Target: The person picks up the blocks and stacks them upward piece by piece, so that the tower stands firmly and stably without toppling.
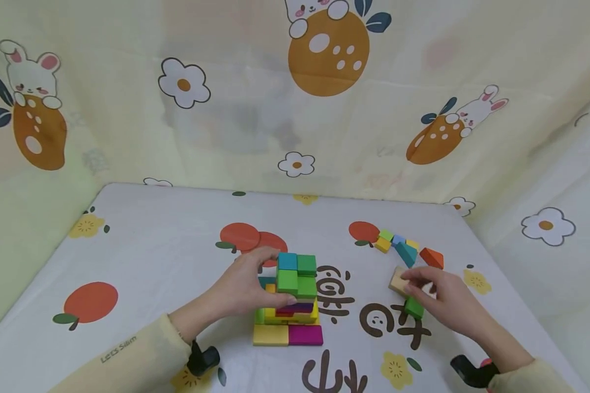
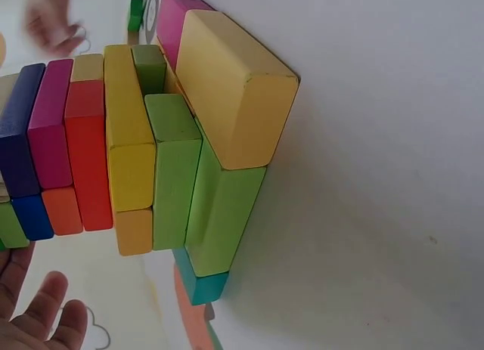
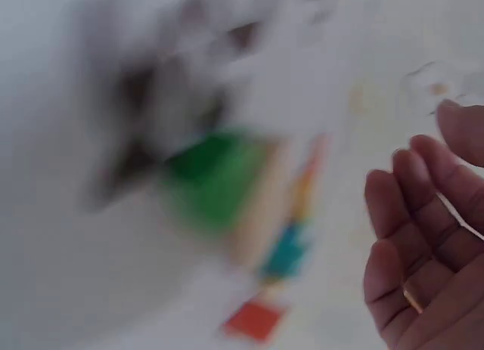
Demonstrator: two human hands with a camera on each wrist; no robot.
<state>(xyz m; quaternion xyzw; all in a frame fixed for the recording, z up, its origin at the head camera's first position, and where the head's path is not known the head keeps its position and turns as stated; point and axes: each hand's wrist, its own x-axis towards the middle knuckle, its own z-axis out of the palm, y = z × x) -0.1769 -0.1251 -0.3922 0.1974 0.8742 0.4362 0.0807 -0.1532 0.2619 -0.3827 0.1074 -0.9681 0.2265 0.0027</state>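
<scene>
A tower of colored building blocks [image 1: 296, 283] rises from the cloth in the middle of the head view. My left hand [image 1: 243, 284] holds its upper part from the left, thumb across the front and forefinger toward the back. In the left wrist view, two fingers [image 2: 47, 308] stand apart from the tower's side, which shows yellow, red, purple, blue and green layers. My right hand [image 1: 444, 297] hovers by a beige wooden block [image 1: 396, 281] and a green block [image 1: 414, 308], its fingers loosely bent. The right wrist view shows nothing in its fingers [image 3: 389, 202]; the blocks there are blurred.
Behind the right hand lies a loose group of small blocks, among them a teal triangle [image 1: 406, 254], an orange-red triangle [image 1: 431, 257] and a yellow block [image 1: 382, 244]. A printed white cloth [image 1: 152, 251] covers the surface, and patterned fabric walls [image 1: 236, 131] enclose it.
</scene>
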